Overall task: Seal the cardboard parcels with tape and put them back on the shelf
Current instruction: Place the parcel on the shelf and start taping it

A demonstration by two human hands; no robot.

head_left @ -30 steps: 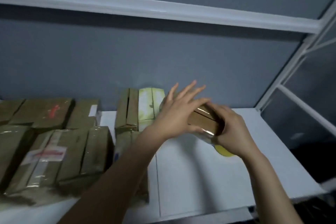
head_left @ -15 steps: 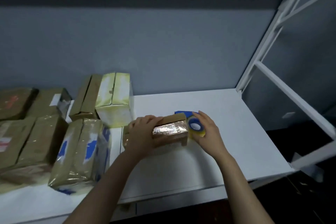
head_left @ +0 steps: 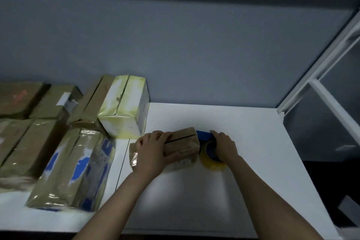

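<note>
Small cardboard parcel lies flat on the white shelf, about mid-shelf, long axis running left to right. Left hand lies over its left half, fingers curled over the far top edge; it grips the box and pins it down. Thumb position not clear. Right hand sits just right of the parcel, fingers wrapped round a tape roll (blue holder, yellowish tape) that touches the parcel's right end. A dark seam runs along the top face; the flaps look closed, and the seam looks not yet covered. Glossy film at the left end is probably tape. Judgement on handling: one hand spans the box, so it is likely light. The board walls look stiff and the corners hold shape, though the top flaps may give if pressed at the seam. Taped patches should be slick; bare board offers better friction. Best hold is across the short width, palm on top, fingers down the long sides, clear of the seam so tape can run. Risk: the box may slide on the smooth shelf when tape is pulled, so press down. To the left, apart from it: yellow-white parcel far, glossy parcel with blue marks near, brown parcels beyond.
</note>
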